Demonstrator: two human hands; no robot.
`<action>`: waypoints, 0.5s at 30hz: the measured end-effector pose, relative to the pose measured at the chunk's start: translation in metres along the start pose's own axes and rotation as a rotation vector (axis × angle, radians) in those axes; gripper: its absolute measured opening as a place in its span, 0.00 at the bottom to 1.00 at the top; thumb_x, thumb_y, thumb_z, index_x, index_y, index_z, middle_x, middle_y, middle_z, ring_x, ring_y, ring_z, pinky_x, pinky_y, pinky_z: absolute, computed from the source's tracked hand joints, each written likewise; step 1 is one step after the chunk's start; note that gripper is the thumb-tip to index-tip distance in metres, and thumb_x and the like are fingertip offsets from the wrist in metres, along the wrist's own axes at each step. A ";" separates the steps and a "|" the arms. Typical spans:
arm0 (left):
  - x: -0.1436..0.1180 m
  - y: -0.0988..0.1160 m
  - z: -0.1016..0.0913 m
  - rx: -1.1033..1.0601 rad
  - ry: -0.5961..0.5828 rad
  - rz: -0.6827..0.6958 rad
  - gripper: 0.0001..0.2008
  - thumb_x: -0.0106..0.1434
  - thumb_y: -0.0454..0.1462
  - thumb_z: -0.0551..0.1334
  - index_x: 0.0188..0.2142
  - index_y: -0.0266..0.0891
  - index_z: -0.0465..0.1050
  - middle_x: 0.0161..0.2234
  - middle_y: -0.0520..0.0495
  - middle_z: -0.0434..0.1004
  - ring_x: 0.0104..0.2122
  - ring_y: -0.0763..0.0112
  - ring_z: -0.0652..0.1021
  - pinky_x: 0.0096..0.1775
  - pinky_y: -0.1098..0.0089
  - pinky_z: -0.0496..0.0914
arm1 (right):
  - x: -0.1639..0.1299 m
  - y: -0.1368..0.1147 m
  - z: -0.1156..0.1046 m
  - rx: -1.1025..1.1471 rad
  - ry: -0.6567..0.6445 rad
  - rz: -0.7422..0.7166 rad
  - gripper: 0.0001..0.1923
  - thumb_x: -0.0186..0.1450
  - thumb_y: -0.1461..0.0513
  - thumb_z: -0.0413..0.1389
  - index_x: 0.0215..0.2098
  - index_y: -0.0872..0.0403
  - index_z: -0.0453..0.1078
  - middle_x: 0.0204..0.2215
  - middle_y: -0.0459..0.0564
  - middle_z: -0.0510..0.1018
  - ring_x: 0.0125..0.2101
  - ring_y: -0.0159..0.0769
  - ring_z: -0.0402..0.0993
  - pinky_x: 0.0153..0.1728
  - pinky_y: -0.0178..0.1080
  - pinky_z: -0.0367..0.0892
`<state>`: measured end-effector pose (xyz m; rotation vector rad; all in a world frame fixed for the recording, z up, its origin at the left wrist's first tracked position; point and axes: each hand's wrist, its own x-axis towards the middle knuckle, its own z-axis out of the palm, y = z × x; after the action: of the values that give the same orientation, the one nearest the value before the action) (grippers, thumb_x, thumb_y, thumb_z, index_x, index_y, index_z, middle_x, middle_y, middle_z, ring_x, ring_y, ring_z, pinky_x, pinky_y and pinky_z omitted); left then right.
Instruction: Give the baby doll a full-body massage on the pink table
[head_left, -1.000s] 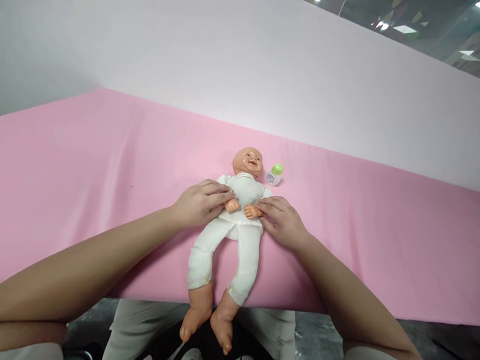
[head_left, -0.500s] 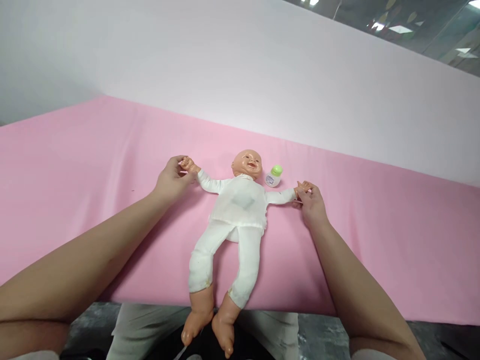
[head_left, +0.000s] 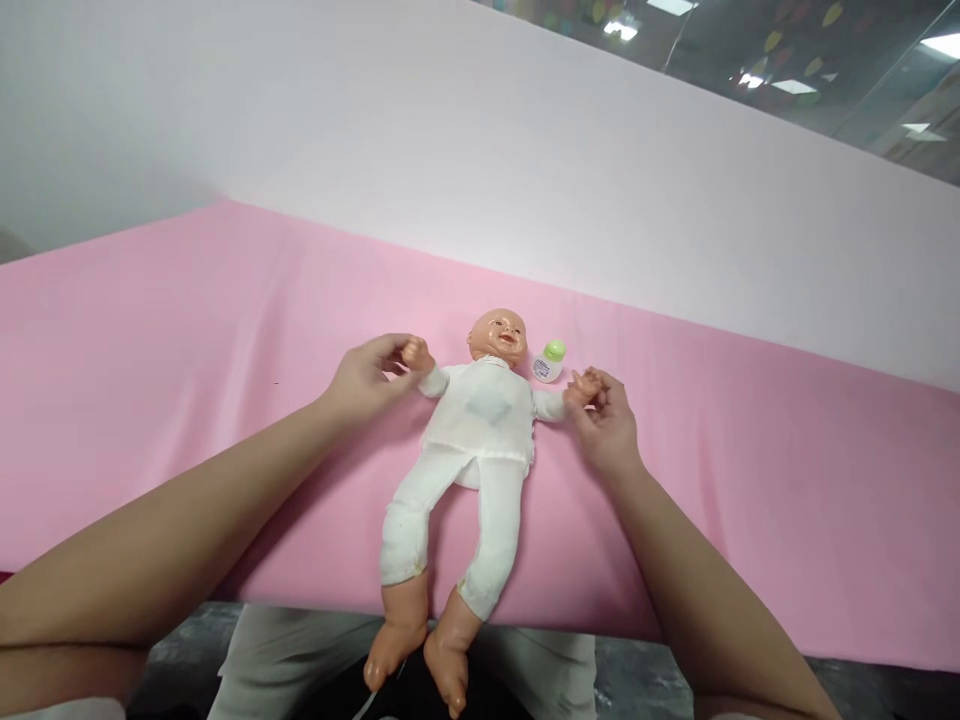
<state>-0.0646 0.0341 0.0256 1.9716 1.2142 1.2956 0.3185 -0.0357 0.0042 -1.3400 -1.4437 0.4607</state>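
Note:
A baby doll [head_left: 480, 410] in a white cloth suit lies on its back, head away from me, its bare feet hanging past the table's near edge. My left hand [head_left: 375, 375] grips the doll's hand on the left between thumb and fingers. On the other side my right hand [head_left: 609, 420] is closed around the doll's other hand and wrist. Both doll arms are bent in toward its body. Beside the doll's head, to the right, stands a small white bottle [head_left: 547, 366] with a green cap; neither hand touches it.
Pink cloth [head_left: 150, 350] covers the table, with soft folds on the left and right. Behind it rises a white wall [head_left: 480, 150], with a window [head_left: 720, 60] at the upper right. My legs [head_left: 300, 660] are under the near edge.
Both my hands have moved inward, bringing the doll's hands closer to its body, and its arms look shorter and more bent. The bottle and the doll's trunk stay in place.

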 end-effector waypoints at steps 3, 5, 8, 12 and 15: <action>-0.012 0.012 0.012 0.174 -0.219 0.380 0.14 0.67 0.41 0.68 0.50 0.43 0.83 0.48 0.43 0.86 0.46 0.60 0.84 0.49 0.61 0.78 | -0.017 -0.028 0.015 -0.229 -0.225 -0.295 0.22 0.66 0.59 0.66 0.58 0.45 0.75 0.51 0.51 0.85 0.47 0.47 0.83 0.53 0.54 0.81; -0.017 0.014 0.020 0.261 -0.309 0.527 0.15 0.68 0.38 0.66 0.52 0.46 0.84 0.50 0.44 0.86 0.47 0.60 0.83 0.51 0.61 0.78 | -0.023 -0.039 0.024 -0.306 -0.390 -0.500 0.20 0.67 0.65 0.62 0.56 0.46 0.77 0.51 0.51 0.86 0.50 0.48 0.81 0.56 0.55 0.78; -0.019 0.013 0.025 0.324 -0.315 0.540 0.16 0.69 0.37 0.64 0.54 0.46 0.83 0.51 0.44 0.85 0.49 0.58 0.82 0.53 0.59 0.77 | -0.024 -0.041 0.029 -0.320 -0.428 -0.579 0.21 0.68 0.68 0.59 0.57 0.47 0.77 0.52 0.51 0.86 0.52 0.48 0.80 0.57 0.55 0.77; -0.013 0.006 0.017 0.268 -0.149 0.188 0.24 0.67 0.42 0.64 0.61 0.42 0.75 0.49 0.44 0.85 0.43 0.60 0.83 0.48 0.60 0.78 | -0.014 -0.022 0.018 -0.233 -0.238 -0.304 0.22 0.68 0.59 0.64 0.60 0.46 0.75 0.53 0.53 0.85 0.49 0.48 0.82 0.54 0.55 0.79; -0.002 -0.010 0.003 0.187 0.024 -0.144 0.35 0.64 0.44 0.65 0.70 0.44 0.64 0.49 0.45 0.83 0.41 0.62 0.83 0.44 0.62 0.78 | 0.000 0.001 0.003 -0.008 -0.025 -0.040 0.29 0.69 0.52 0.65 0.66 0.47 0.67 0.60 0.57 0.81 0.53 0.47 0.82 0.55 0.53 0.81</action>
<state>-0.0665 0.0376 0.0156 1.9585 1.5078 1.1736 0.3160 -0.0339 0.0025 -1.3135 -1.4914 0.4478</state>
